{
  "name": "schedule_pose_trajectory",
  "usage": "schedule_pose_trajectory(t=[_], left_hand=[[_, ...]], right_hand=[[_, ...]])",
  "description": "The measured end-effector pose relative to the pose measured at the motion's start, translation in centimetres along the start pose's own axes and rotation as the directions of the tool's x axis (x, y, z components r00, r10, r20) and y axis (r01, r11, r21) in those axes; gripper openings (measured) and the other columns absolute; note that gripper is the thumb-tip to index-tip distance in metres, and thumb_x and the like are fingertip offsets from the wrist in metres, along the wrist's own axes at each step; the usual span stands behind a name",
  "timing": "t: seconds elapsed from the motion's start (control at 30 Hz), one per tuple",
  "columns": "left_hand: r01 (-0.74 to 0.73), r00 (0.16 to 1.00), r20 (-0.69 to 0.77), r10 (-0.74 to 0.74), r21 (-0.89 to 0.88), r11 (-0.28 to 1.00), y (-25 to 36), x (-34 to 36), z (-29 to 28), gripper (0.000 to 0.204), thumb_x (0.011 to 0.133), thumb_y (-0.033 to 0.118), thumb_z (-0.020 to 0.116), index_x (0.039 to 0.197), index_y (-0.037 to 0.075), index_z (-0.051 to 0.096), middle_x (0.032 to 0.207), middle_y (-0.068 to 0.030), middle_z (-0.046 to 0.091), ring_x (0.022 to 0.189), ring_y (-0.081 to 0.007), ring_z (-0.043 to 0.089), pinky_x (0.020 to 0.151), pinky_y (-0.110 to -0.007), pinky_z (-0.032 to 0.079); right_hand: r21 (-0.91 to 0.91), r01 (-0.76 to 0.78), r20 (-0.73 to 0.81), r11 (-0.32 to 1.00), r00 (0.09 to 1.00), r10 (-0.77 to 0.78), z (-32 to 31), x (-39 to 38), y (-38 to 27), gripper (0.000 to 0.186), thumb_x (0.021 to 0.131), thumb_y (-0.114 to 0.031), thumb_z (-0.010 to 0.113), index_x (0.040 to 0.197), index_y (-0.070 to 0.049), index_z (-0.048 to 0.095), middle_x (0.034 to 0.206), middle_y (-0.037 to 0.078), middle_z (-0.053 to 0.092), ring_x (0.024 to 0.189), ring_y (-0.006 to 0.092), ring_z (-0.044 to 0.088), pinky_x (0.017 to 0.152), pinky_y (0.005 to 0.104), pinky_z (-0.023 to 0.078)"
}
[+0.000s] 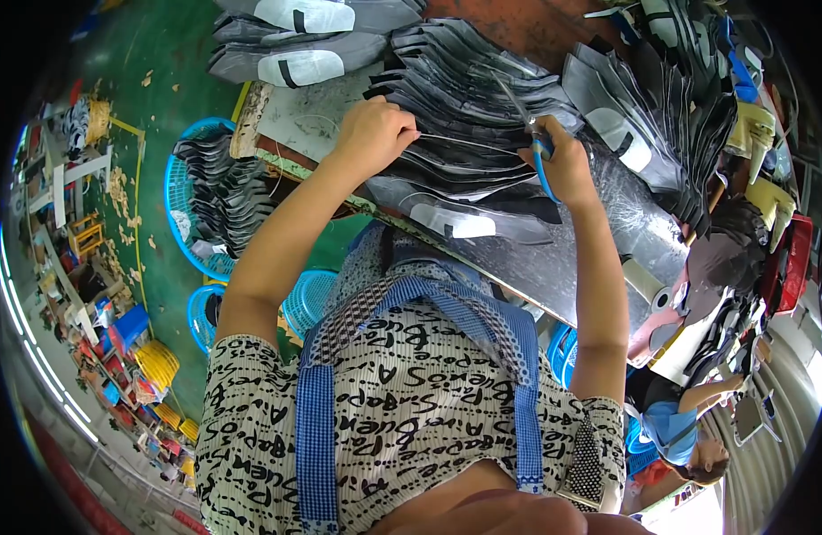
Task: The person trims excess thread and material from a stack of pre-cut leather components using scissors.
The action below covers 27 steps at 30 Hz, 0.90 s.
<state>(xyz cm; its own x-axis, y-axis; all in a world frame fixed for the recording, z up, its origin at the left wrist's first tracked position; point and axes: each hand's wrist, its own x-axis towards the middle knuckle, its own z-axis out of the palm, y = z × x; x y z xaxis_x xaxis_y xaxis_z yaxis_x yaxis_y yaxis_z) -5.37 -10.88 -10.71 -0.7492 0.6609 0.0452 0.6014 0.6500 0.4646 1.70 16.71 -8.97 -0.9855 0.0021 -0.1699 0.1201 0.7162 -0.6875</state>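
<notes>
My left hand [375, 135] is closed in a pinch at the left end of a stack of dark grey, thin cut pieces [473, 80]. From its fingertips a thin pale string [469, 142] runs across the pieces toward my right hand. Scissors with blue handles [543, 165] are gripped in my right hand [564, 163], their blades pointing up and left over the stack. Whether the blades are parted is hard to make out. Nearest my body lies a dark piece with a white patch [451, 220] on the worktable [291, 116].
More stacked pieces with white patches [304, 64] lie at the far left, others [620, 129] at the right. A blue basket [175, 192] of dark pieces stands on the green floor. A pale roll [645, 283] lies on the table's right. Another person [683, 428] is at lower right.
</notes>
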Motion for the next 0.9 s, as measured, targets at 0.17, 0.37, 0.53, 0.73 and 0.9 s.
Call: schedule_pose_trajectory(t=[0.17, 0.37, 0.53, 0.73, 0.9], left_hand=[[0.196, 0.979, 0.057, -0.197, 0.03, 0.98, -0.7, 1.6, 0.4, 0.024, 0.072, 0.027, 0.07, 0.063, 0.007, 0.061, 0.061, -0.0089, 0.058, 0.061, -0.0302, 0.056, 0.055, -0.04, 0.043], [0.208, 0.978, -0.055, -0.201, 0.217, 0.954, -1.8, 2.4, 0.2, 0.029, 0.07, 0.031, 0.07, 0.068, 0.003, 0.062, 0.065, -0.013, 0.061, 0.069, -0.0328, 0.061, 0.059, -0.042, 0.048], [0.245, 0.966, -0.078, -0.247, -0.037, 0.969, -1.8, 1.4, -1.4, 0.015, 0.073, 0.016, 0.066, 0.07, 0.003, 0.058, 0.061, -0.0099, 0.059, 0.059, -0.0281, 0.059, 0.055, -0.038, 0.046], [0.285, 0.956, -0.013, -0.294, -0.212, 0.935, -2.8, 0.8, -2.4, 0.009, 0.071, 0.009, 0.064, 0.07, 0.001, 0.061, 0.067, -0.0139, 0.062, 0.064, -0.0294, 0.061, 0.061, -0.035, 0.048], [0.33, 0.91, 0.019, -0.415, -0.64, 0.694, -2.6, 0.4, -3.2, 0.012, 0.077, 0.013, 0.067, 0.081, 0.002, 0.066, 0.069, -0.0053, 0.065, 0.066, -0.0114, 0.06, 0.062, -0.026, 0.047]], right_hand=[[-0.042, 0.103, -0.068, 0.994, 0.992, -0.106, 1.2, 0.8, 1.2, 0.038, 0.07, -0.015, 0.074, 0.101, -0.006, 0.053, 0.073, 0.016, 0.06, 0.068, 0.0342, 0.06, 0.061, 0.0369, 0.046], [-0.397, 0.167, 0.029, 0.902, 0.985, -0.169, -0.3, 1.9, -0.5, 0.036, 0.07, -0.03, 0.073, 0.092, -0.009, 0.054, 0.07, 0.012, 0.061, 0.066, 0.0331, 0.06, 0.055, 0.0413, 0.044], [-0.486, 0.441, 0.125, 0.755, 0.89, -0.439, 1.1, 2.9, -4.1, 0.038, 0.065, -0.031, 0.074, 0.089, -0.012, 0.054, 0.066, 0.008, 0.058, 0.068, 0.0272, 0.06, 0.059, 0.0394, 0.044], [-0.545, 0.412, 0.266, 0.73, 0.911, -0.315, 3.3, 4.9, -6.1, 0.035, 0.068, -0.034, 0.072, 0.084, -0.01, 0.053, 0.064, 0.008, 0.059, 0.064, 0.027, 0.061, 0.056, 0.0397, 0.045], [-0.339, 0.305, 0.234, 0.89, 0.944, -0.235, 1.4, 4.4, -5.3, 0.037, 0.074, -0.035, 0.071, 0.088, -0.005, 0.053, 0.067, 0.01, 0.061, 0.062, 0.0243, 0.062, 0.054, 0.0373, 0.046]])
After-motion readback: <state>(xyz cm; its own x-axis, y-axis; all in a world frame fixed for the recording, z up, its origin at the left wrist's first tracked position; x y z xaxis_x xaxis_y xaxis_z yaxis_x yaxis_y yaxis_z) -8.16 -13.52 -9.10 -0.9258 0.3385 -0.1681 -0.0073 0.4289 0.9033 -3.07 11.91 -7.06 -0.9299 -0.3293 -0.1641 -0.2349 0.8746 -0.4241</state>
